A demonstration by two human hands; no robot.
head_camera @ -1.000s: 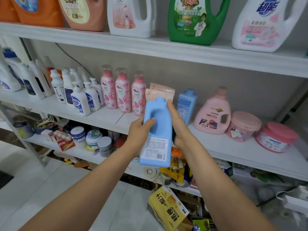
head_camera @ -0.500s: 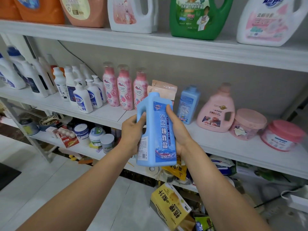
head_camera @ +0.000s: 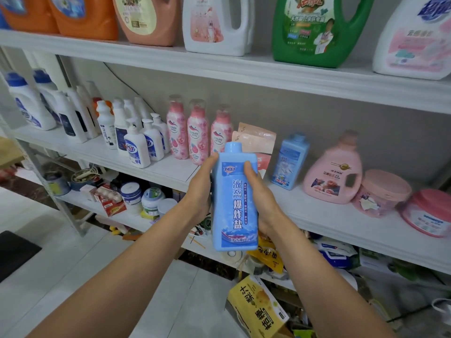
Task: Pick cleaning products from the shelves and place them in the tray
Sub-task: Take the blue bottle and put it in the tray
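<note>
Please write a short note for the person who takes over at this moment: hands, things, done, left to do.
Left hand grips the blue bottle on its left side; right hand grips its right side.
Bottle is upright, label facing the camera, held off the middle shelf.
Tray: not in view.
Done: one bottle picked. Left: put it in the tray, pick more.

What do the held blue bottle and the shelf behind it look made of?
The blue bottle: probably opaque moulded plastic, satin finish, soft sheen on its shoulders, printed label. The shelf: smooth white board, painted or laminated, with a panel seam; core material cannot be told.
</note>
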